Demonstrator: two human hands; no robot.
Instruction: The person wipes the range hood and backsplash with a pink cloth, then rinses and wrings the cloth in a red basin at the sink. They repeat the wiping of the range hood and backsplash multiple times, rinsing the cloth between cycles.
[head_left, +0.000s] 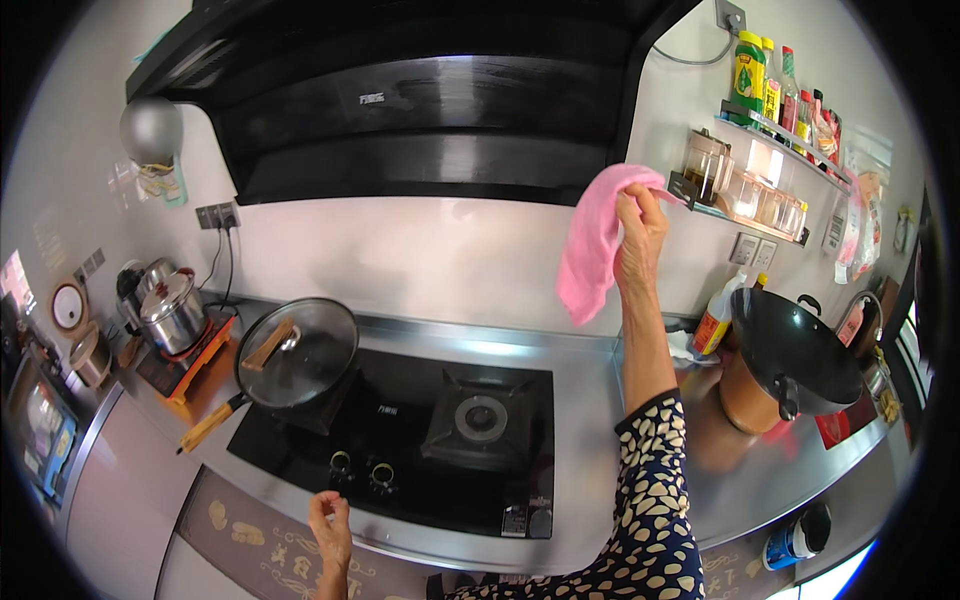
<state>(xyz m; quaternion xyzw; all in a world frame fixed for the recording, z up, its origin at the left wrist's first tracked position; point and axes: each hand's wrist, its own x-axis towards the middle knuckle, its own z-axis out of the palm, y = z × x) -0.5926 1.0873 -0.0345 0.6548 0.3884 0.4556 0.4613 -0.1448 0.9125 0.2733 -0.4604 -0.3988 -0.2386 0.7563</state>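
A pink cloth hangs from my right hand, which is raised at the lower right corner of the black range hood. The fingers pinch the cloth near its top, in front of the pale wall. My left hand is low, by the front edge of the black gas hob, below its two knobs. Its fingers are curled loosely, and I see nothing in them. On the left burner rests a frying pan with a glass lid and a wooden handle. The right burner is bare.
A black wok sits on a copper-coloured pot at the right. Wall shelves with bottles and jars hang above. Leftward, a steel pot stands on an induction cooker. A blue container is at the lower right.
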